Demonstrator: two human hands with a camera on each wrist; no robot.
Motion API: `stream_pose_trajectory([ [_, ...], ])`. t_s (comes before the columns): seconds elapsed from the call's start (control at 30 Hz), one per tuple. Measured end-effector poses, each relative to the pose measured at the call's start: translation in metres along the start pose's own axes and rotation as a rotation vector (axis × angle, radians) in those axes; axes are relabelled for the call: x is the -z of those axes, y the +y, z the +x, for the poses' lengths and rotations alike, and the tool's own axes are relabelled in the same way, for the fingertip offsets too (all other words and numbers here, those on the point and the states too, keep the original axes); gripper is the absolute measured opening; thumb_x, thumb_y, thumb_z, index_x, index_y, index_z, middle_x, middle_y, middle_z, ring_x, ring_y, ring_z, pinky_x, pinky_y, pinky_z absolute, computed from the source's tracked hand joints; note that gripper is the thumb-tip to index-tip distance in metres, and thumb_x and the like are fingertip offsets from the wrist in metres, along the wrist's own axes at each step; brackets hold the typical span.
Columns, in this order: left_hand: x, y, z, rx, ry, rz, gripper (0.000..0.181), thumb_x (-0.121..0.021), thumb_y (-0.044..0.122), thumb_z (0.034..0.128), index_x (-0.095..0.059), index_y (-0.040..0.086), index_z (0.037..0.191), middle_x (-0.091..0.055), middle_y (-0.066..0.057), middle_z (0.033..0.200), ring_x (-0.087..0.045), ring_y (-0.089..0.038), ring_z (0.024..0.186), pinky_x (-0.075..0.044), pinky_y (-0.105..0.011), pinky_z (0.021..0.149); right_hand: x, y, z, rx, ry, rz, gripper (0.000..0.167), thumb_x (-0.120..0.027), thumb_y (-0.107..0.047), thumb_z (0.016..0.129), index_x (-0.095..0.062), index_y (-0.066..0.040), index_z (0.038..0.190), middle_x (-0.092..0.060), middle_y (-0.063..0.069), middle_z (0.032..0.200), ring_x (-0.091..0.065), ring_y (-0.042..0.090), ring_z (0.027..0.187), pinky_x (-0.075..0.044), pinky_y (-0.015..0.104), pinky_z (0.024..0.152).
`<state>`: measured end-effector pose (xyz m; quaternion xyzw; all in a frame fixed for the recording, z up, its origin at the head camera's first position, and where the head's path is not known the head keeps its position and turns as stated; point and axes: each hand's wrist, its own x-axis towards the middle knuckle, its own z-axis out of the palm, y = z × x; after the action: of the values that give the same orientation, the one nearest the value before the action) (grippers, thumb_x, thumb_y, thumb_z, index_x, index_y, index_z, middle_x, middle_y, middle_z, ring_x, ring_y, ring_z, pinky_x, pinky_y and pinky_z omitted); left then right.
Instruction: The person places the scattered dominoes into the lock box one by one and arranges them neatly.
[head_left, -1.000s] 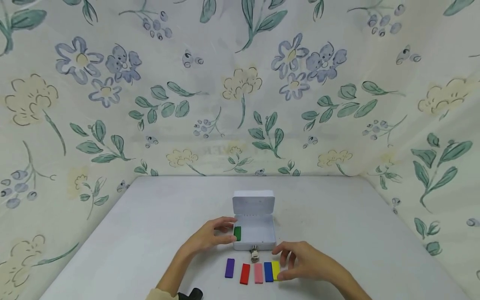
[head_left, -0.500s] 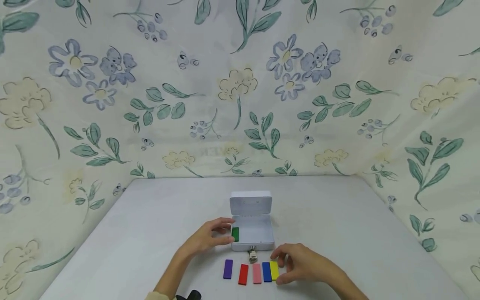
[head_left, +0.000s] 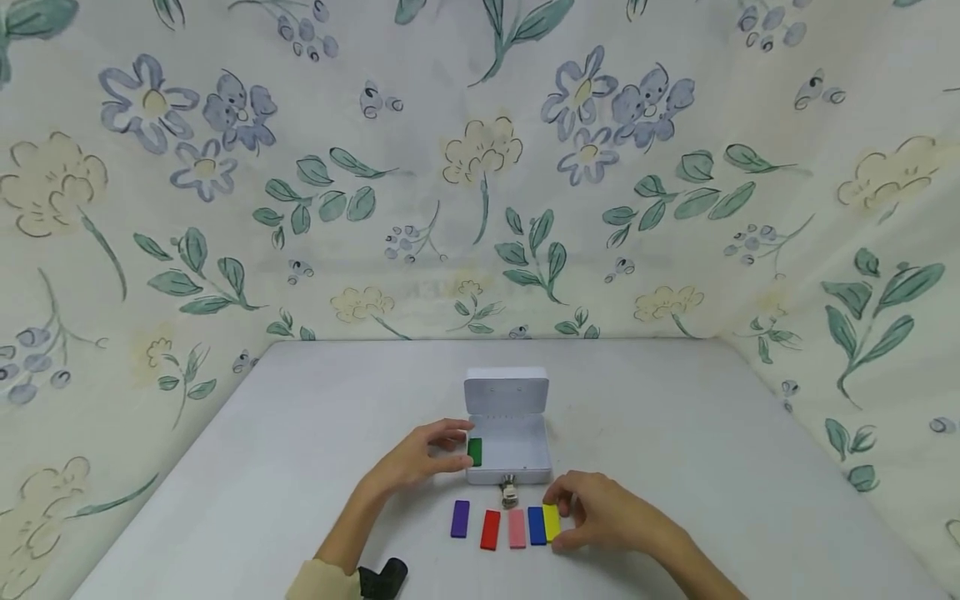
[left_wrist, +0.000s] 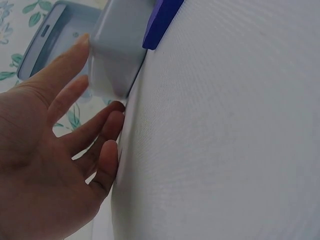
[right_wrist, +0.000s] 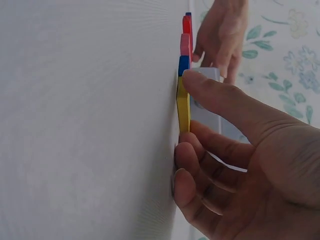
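Note:
In the head view my right hand [head_left: 611, 510] has its thumb and index finger at the two ends of a yellow block [head_left: 551, 523], pinching it lengthwise. This block lies flat on the table against a blue block [head_left: 537, 527]. To their left lie a pink block [head_left: 517, 529], a red block [head_left: 490, 531] and a purple block [head_left: 460, 519]. My left hand [head_left: 416, 457] rests at the left side of a white box [head_left: 517, 454], fingers relaxed, thumb near its front corner. A green block [head_left: 476, 451] is inside the box at the left. The lid [head_left: 506, 395] is raised.
A metal latch with a key-like piece [head_left: 509, 493] hangs at the box front. Around the white table [head_left: 337, 392] stands a floral cloth backdrop [head_left: 480, 167]. A black strap device [head_left: 384, 578] sits at my left wrist.
My right index fingertip has come down from near the box to the far end of the yellow block. The left hand stays by the box. The head view has tilted slightly.

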<state>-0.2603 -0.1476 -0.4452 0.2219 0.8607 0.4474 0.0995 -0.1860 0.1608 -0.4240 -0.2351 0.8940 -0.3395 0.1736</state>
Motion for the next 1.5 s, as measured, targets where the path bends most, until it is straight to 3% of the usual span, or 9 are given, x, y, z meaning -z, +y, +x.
stream_pose_trajectory([
  [0.4, 0.0028, 0.0006, 0.0054, -0.002, 0.010, 0.021, 0.056, -0.075, 0.035, 0.0863, -0.057, 0.018, 0.137, -0.062, -0.011, 0.133, -0.057, -0.027, 0.118, -0.046, -0.051, 0.101, 0.0039, -0.0012, 0.0036, 0.015, 0.020, -0.019, 0.040, -0.086, -0.025, 0.075, -0.067, -0.012, 0.108, -0.058, -0.002, 0.082, -0.053, 0.011, 0.071, -0.047, 0.017, 0.063],
  [1.5, -0.0006, 0.0028, -0.0005, 0.019, 0.004, -0.014, 0.057, -0.076, 0.033, 0.0857, -0.057, 0.014, 0.136, -0.062, -0.013, 0.131, -0.056, -0.027, 0.117, -0.045, -0.051, 0.101, 0.0001, 0.0036, 0.0041, 0.035, 0.021, -0.035, 0.037, -0.085, -0.028, 0.075, -0.071, -0.011, 0.105, -0.059, -0.006, 0.077, -0.052, 0.005, 0.068, -0.046, 0.017, 0.061],
])
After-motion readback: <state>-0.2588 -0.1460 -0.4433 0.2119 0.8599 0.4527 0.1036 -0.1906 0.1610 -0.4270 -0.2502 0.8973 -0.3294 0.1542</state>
